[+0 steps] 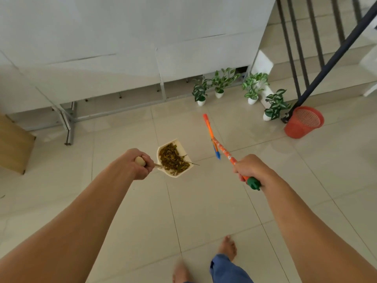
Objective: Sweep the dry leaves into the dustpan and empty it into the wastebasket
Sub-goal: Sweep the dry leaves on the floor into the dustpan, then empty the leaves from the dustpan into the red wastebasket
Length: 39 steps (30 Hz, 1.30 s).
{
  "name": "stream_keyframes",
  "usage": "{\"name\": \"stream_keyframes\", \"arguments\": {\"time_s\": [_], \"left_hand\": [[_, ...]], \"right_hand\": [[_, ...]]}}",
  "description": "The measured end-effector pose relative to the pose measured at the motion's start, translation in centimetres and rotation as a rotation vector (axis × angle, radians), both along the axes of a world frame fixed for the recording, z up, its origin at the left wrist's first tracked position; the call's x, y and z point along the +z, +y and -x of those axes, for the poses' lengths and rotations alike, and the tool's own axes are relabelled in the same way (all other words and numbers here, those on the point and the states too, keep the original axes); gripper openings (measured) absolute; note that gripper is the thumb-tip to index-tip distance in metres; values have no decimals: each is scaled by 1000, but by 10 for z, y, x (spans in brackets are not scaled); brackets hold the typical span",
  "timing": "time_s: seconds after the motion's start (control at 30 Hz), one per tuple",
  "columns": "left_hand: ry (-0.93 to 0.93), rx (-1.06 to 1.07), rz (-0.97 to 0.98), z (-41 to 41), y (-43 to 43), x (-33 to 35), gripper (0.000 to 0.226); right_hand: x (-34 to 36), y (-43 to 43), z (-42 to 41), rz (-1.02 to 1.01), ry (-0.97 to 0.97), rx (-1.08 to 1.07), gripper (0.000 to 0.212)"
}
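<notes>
Item: my left hand (136, 164), fingers wrapped tight round the wooden handle of the cream dustpan (179, 144), held level above the tiled floor (204, 211)

Item: dry leaves (173, 159), heaped in the pan, one stem poking over the near rim; I judge them feather-light and loose, apt to slide or blow off if the pan tips or swings, so the grip belongs on the handle, pan kept flat

Item: my right hand (250, 169), fingers closed on the orange broom handle (221, 149) just above its green end cap; stiff, light, easy to carry

Item: red mesh wastebasket (304, 122), standing well apart, ahead to the right by the stair rail, beside potted plants (275, 105); emptying not yet done
</notes>
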<state>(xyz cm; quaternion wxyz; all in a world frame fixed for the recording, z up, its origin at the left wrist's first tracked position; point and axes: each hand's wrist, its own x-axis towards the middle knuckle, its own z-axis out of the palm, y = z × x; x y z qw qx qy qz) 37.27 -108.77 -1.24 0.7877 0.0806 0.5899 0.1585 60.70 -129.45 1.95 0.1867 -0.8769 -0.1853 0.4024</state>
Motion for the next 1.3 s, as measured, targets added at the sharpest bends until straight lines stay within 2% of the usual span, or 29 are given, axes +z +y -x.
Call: {"name": "stream_keyframes", "arguments": {"time_s": [0.03, 0.1, 0.2, 0.3, 0.5, 0.83, 1.07, 1.23, 1.3], "left_hand": [[7, 104, 67, -10, 15, 54, 19], [9, 11, 126, -37, -4, 77, 19], [42, -35, 59, -85, -13, 71, 18], [65, -91, -9, -148, -24, 95, 19], [-10, -270, -41, -259, -60, 117, 19], [-84, -556, -28, -413, -103, 143, 20], [-159, -732, -11, -515, -120, 154, 21], [-161, -823, 2, -585, -123, 167, 11], [-155, -848, -12, -610, -125, 172, 24]], "right_hand": [[4, -5, -13, -8, 2, -12, 23], [12, -17, -38, -28, 20, -53, 26], [26, -38, -78, -48, 49, -112, 23], [39, -63, -118, -64, 53, -161, 20], [60, -113, -191, -87, 14, -263, 24], [92, -194, -275, -140, -17, -522, 16], [99, -211, -336, -106, -38, -653, 15], [108, -207, -382, -102, -59, -739, 19], [112, -204, -399, -107, -67, -771, 19]]}}
